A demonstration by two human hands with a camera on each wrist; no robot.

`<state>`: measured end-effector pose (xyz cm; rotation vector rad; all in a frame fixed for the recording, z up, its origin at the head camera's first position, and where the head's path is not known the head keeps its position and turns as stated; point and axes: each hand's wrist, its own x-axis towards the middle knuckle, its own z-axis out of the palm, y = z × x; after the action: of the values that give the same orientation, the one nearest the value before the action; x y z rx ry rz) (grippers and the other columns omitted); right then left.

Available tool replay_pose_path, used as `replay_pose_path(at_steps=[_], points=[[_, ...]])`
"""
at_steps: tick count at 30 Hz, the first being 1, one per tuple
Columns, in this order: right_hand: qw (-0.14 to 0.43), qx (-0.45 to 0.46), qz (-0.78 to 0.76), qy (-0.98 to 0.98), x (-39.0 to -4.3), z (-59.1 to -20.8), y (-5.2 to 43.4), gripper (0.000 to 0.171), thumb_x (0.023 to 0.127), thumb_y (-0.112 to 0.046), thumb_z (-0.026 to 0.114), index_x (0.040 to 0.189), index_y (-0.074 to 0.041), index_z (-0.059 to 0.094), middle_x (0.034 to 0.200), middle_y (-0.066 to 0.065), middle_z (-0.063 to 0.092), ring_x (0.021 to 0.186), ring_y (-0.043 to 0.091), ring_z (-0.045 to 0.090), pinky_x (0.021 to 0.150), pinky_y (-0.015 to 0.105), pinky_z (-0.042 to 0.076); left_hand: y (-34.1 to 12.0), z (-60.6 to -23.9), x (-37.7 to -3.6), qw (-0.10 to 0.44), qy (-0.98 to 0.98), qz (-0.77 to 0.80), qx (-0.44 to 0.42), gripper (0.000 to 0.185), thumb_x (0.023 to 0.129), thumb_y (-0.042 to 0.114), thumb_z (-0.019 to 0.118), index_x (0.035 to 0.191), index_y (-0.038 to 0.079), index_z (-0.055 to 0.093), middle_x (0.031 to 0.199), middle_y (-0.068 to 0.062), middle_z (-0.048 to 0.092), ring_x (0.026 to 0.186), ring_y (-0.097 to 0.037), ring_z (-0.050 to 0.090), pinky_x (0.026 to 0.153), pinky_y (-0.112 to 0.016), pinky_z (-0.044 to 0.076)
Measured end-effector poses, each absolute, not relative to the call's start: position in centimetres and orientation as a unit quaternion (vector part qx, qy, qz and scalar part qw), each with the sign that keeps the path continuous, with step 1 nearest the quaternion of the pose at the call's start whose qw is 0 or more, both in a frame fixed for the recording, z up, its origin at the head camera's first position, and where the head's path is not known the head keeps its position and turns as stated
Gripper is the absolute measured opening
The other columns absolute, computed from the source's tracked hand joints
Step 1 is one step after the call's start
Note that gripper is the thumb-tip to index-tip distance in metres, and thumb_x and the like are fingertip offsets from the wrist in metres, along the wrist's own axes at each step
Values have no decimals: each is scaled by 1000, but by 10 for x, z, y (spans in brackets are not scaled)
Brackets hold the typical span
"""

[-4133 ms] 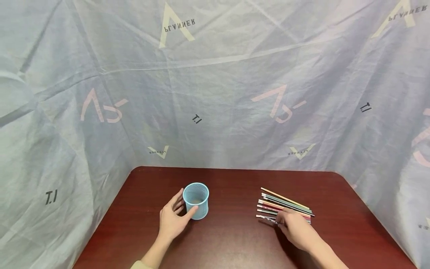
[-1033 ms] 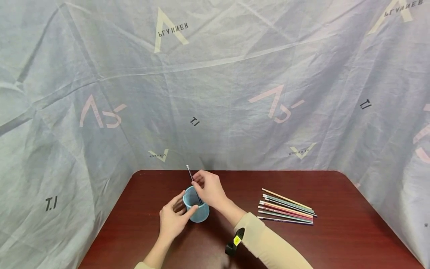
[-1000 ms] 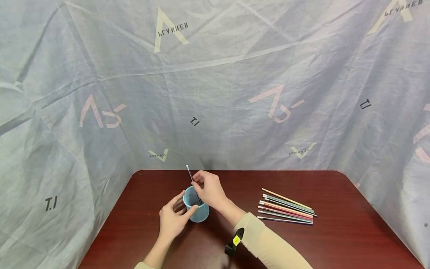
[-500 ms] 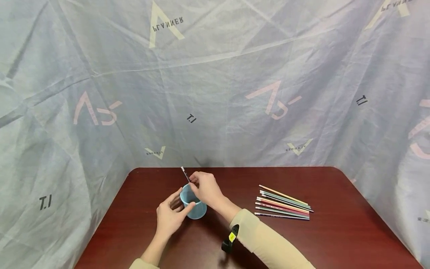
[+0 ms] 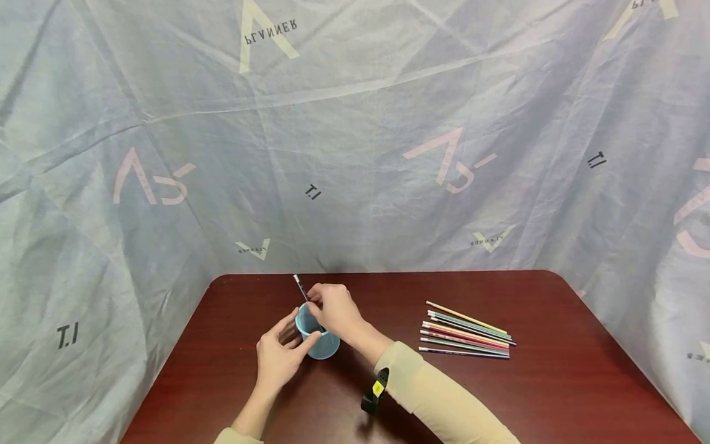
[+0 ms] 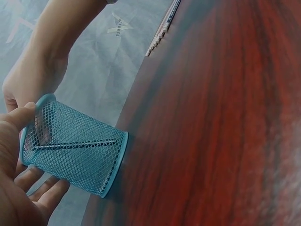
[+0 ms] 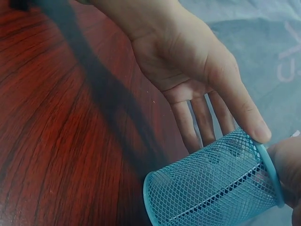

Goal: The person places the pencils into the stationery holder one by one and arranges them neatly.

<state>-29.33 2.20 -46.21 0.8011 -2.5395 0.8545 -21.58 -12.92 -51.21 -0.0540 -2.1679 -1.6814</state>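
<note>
This looks like a screened-off work booth, set up around one desk. Grey cloth hangs in creases behind the desk and along both its sides, hiding the room beyond, so whether that is an office, lab or home cannot be told. Flipped print, PLANNER and T.I, repeats over the cloth. The dark red, wood-grained top with rounded far corners and the pencils and mesh cup on it have an office look.
</note>
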Motion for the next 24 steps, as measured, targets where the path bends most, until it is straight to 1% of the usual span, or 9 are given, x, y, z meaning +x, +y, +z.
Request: replay_pose_path(at_steps=[8,11,14,19,24], points=[[170,287,300,-894,-293,-463,21,11,98,-19,79,105,-10,78,96,2,82,87,11,78,74,17,63,-131,-513,-217,194,-779,-595,-15,68,79,17,96,140,6,69,125,-20,77,113,-37,77,89,-43,66],[169,292,305,-890,-293,-460,23,13,98,-18,78,107,-8,78,97,3,82,87,12,78,75,19,64,-132,-513,-218,197,-779,-595,-15,68,79,17,96,140,7,69,126,-19,77,113,-37,77,88,-43,66],[172,295,316,-885,-293,-456,28,15,98,-17,78,108,-6,78,98,4,82,87,14,79,76,23,65,-133,-512,-219,199,-776,-598,-14,68,79,17,97,140,6,69,125,-19,77,113,-37,77,89,-44,66],[203,297,324,-875,-294,-448,54,14,96,-13,79,108,-6,79,96,4,82,85,14,79,76,27,66,-132,-511,-218,196,-772,-605,-10,68,78,17,97,139,7,70,125,-20,77,114,-37,77,90,-45,66],[237,293,311,-873,-293,-441,101,14,92,-10,81,105,-8,79,91,4,82,81,15,79,75,31,66,-130,-511,-217,188,-765,-616,-6,68,76,15,98,138,8,71,125,-19,78,114,-36,77,91,-43,66]])
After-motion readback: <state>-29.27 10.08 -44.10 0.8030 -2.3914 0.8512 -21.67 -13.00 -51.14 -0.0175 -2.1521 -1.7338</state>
